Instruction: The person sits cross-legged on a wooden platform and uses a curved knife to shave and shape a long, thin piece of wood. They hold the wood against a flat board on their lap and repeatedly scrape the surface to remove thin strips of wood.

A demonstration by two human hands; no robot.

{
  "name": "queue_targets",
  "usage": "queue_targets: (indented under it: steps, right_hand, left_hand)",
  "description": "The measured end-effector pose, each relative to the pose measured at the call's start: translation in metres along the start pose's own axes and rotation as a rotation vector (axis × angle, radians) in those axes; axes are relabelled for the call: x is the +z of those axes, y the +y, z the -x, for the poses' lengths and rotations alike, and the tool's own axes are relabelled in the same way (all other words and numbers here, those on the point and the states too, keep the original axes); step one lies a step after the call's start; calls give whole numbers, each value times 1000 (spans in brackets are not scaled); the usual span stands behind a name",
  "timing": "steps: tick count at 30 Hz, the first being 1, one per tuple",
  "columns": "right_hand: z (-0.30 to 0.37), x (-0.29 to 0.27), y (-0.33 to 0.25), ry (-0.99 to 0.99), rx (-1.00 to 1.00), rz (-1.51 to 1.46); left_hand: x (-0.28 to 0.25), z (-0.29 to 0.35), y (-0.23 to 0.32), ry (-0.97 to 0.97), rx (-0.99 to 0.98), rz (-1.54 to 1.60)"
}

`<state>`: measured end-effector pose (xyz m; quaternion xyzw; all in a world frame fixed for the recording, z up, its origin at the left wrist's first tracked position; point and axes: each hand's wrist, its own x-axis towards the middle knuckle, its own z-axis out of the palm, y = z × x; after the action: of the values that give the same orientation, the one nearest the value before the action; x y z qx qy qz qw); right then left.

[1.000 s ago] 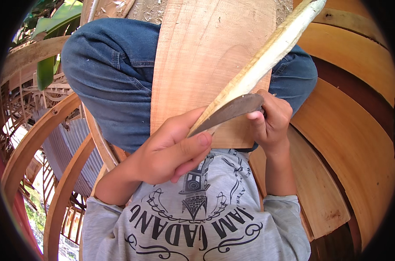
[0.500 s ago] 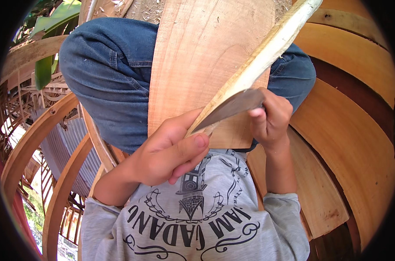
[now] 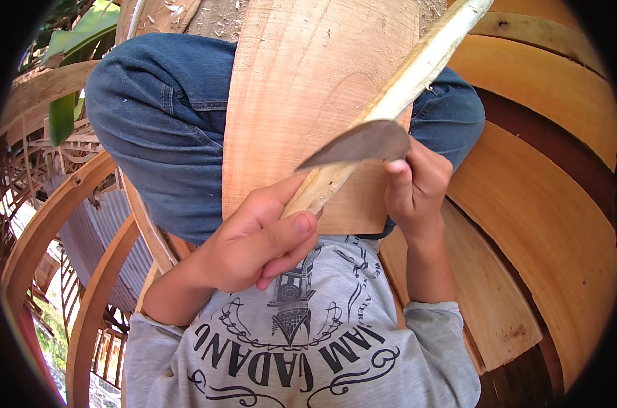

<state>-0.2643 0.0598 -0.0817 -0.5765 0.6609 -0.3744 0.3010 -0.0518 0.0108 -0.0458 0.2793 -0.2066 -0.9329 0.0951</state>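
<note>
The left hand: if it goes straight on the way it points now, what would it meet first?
Beyond the wooden stick in its grip, the left hand would probably meet the dark curved blade first, though one view leaves depth unclear.

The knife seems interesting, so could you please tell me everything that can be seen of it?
The knife has a broad, dark grey, metal-looking blade, with a rounded upper outline that narrows to a sharp-looking point. The right hand grips it, hiding its handle. The blade crosses in front of the pale stick, its tip pointing left and slightly toward the person, near the left hand. Whether blade and stick touch cannot be told.
</note>
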Motion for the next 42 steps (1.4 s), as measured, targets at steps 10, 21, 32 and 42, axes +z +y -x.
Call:
queue_targets:
  steps: [10,21,32,42]
  right_hand:
    - [0,-9,13,-80,-52,20]
    - [-4,-16,8,118,398,-218]
    - [11,-12,6,111,254,-148]
    - [5,-4,16,88,242,-104]
  left_hand:
    - [0,4,1,29,-14,6]
    - [2,3,2,-26,-3,47]
    - [-1,-2,6,302,200,-542]
    - [-29,18,12,548,342,-1002]
